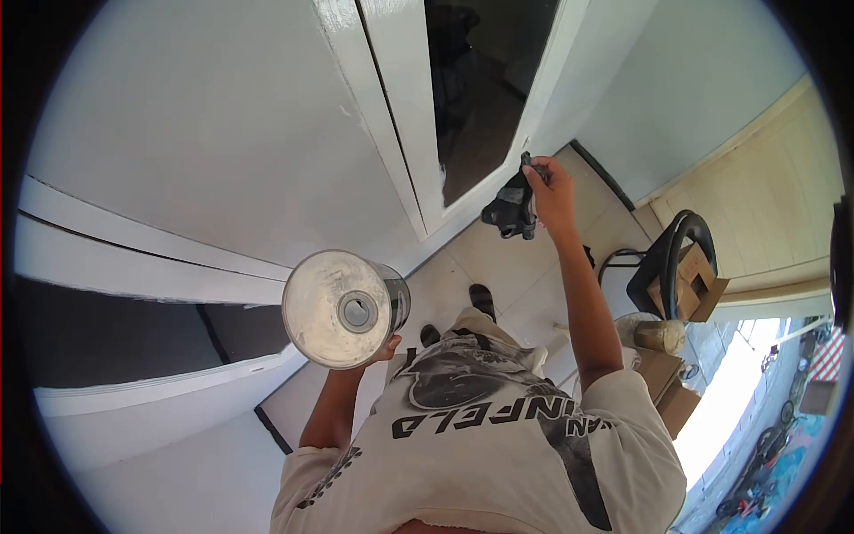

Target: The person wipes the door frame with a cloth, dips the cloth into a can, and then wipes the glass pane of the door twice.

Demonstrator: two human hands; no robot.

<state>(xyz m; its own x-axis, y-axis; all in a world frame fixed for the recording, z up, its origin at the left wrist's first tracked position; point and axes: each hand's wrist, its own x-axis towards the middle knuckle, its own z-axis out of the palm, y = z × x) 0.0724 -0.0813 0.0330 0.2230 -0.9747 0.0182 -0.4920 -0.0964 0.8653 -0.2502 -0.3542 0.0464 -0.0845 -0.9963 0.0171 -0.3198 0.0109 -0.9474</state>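
A round metal can (334, 307) with a pale, stained top and a small round opening is held up at the lower left. Under and behind it, my left hand (387, 350) grips its side; most of the fingers are hidden by the can. Near the white door frame, my right hand (551, 191) is closed on the upper part of a black spray gun (509, 209), which hangs beside the palm. Its exact shape is partly covered by the fingers.
White doors with dark glass panels (489, 71) stand ahead and at left (116, 338). On the right are a black chair (658, 267) with an open cardboard box (694, 285), more boxes (663, 378) and a bright doorway (729, 374). My feet stand on the tiled floor (454, 276).
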